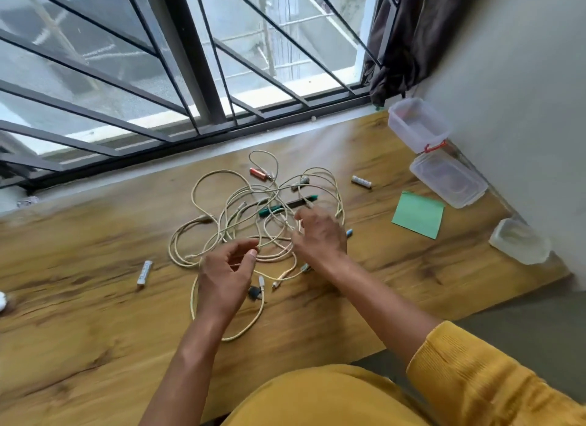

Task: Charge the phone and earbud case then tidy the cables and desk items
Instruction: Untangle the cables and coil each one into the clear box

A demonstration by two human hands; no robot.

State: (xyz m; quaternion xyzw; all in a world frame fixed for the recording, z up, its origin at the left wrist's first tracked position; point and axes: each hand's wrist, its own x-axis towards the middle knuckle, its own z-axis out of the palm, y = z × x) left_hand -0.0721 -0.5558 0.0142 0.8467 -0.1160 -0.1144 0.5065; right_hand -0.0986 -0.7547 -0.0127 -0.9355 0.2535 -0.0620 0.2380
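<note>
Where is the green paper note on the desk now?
In the head view the green note lies flat on the right side of the desk, just right of the tangled cables and below the plastic boxes.

Bright daylight from window (190, 61); motion blur, wide-angle edge bending.

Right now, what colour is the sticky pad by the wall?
Green; the pad shows in the head view.

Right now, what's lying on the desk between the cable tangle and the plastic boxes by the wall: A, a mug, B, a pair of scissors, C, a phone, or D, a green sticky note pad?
D: a green sticky note pad lies flat on the desk, right of the cable tangle and just short of the plastic boxes.
</note>
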